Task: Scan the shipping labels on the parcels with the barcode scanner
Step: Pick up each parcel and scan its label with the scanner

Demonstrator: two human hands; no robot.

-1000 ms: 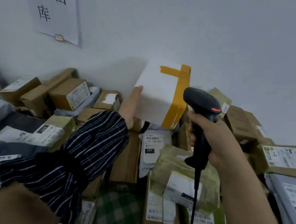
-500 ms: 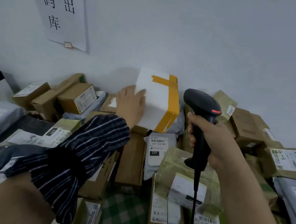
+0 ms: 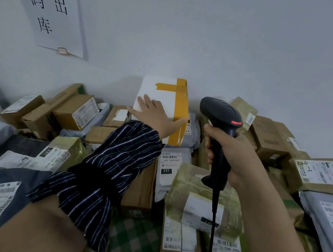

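The left hand (image 3: 156, 116) is lying flat on the near face of the white rectangular box bound with yellow-orange tape (image 3: 166, 94), its fingers (image 3: 146, 103) straight and spread, released rather than gripping, with the thumb reaching out along the box's lower right edge. That box is sitting at the back of the heap of parcels, on top of others and close against the pale wall (image 3: 240, 39). A dark blue striped sleeve (image 3: 105, 173) is bunching up along the left forearm. Just to the right of the box, the right hand (image 3: 230, 155) is holding the black pistol-grip barcode scanner (image 3: 220, 114) upright, fingers (image 3: 211, 133) clenched round the handle. The scanner's head is pointing away toward the wall, level with the taped box and apart from it, and a red light (image 3: 236, 122) is glowing on its rear edge. Its black cable (image 3: 212, 231) is hanging straight down from the handle. Below the box, a grey plastic mailer bag (image 3: 169, 165) is showing a label marked 231. Brown cardboard boxes (image 3: 76, 111) are crowding the left side, a green checked cloth (image 3: 133, 245) is peeking out at the bottom, and a white paper sign (image 3: 50, 2) with large black characters is hanging on the wall above.
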